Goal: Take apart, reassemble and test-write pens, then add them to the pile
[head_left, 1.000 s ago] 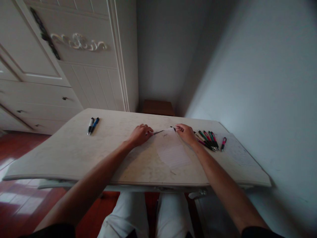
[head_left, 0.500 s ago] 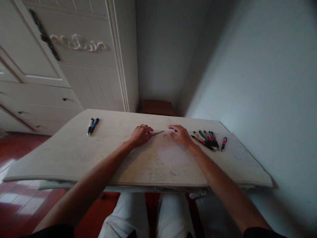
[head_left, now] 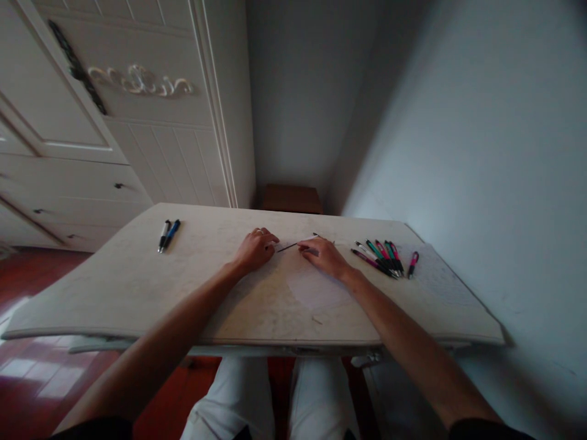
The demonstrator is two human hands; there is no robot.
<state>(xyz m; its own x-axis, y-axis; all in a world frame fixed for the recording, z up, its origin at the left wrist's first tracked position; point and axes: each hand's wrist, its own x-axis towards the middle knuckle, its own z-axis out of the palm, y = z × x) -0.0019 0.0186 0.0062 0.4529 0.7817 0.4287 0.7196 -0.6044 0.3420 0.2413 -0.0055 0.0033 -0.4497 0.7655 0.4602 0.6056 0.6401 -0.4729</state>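
Observation:
My left hand (head_left: 257, 250), with a ring on one finger, rests on the table with its fingers curled together. Something small and pale shows at its fingertips, too unclear to name. Between the hands lies a thin dark pen refill (head_left: 287, 247), its left end close to my left fingertips. The fingers of my right hand (head_left: 324, 256) are closed at the refill's right end. Just beyond them is a whitish pen barrel (head_left: 308, 239) with a dark end, partly hidden by the right hand. A pale sheet of paper (head_left: 316, 290) lies beneath and in front of the right hand.
Several colored pens (head_left: 383, 258) lie in a fan on the right of the table (head_left: 137, 287). A pink and black pen (head_left: 413, 264) rests beside a written sheet (head_left: 444, 275). A white pen (head_left: 164, 236) and a blue pen (head_left: 172, 235) lie at the left. A wall borders the right side.
My right hand has moved left, away from the dark-ended part it was at, and its fingers have come to the refill's right end. My left hand has shifted slightly left.

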